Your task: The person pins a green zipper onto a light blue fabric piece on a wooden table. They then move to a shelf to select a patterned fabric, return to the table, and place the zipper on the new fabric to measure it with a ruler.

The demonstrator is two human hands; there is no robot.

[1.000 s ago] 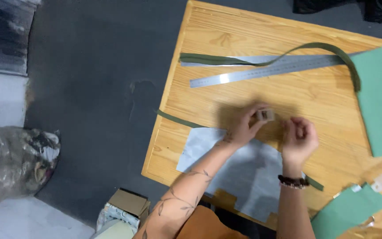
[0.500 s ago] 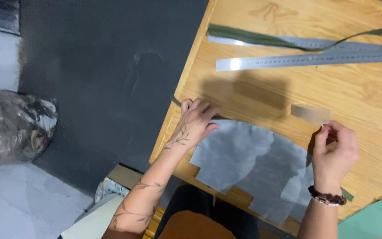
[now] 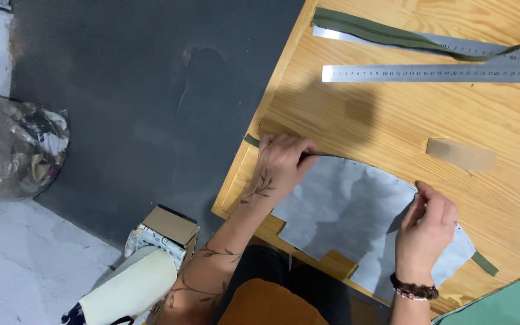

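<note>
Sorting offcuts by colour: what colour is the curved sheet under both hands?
Pale grey, plain, unpatterned curved sheet; the head view shows it.

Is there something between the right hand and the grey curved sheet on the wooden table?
No. The right hand already touches the grey sheet at its curved edge; nothing lies between them.

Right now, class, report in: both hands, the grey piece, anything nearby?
Left hand flat on grey piece, upper left edge. Right hand pinching its right edge. Tan tape strip and steel rulers lie apart on wooden table.
</note>
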